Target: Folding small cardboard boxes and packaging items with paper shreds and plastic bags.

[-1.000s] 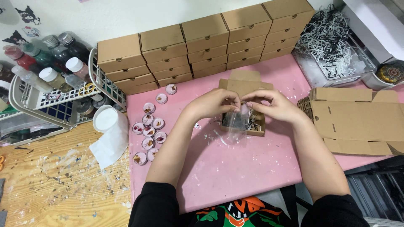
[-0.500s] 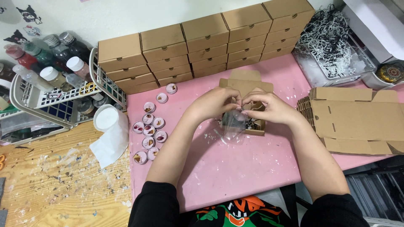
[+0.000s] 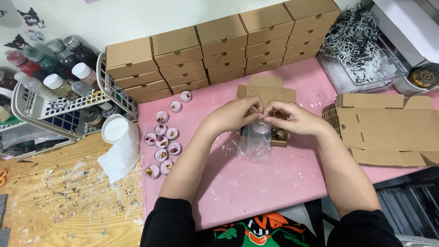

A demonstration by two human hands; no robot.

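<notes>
My left hand [image 3: 235, 114] and my right hand [image 3: 292, 118] meet over an open small cardboard box [image 3: 267, 91] on the pink mat [image 3: 256, 183]. Together they pinch the top of a clear plastic bag [image 3: 255, 142] that hangs below the fingers, with something small and dark inside. The box's inside is mostly hidden by my hands. Several small round clear jars [image 3: 161, 142] with dried bits lie in a loose cluster to the left of my left forearm.
Stacked closed cardboard boxes [image 3: 219, 45] line the back. Flat unfolded box blanks [image 3: 388, 128] lie at right, beside a clear tray of shredded paper [image 3: 361, 50]. A wire basket of bottles [image 3: 50, 96] and a white tissue roll [image 3: 120, 142] sit at left on the wooden table.
Both hands have risen slightly and drawn closer together over the box; the clear bag now hangs lower and more spread out beneath the fingers.
</notes>
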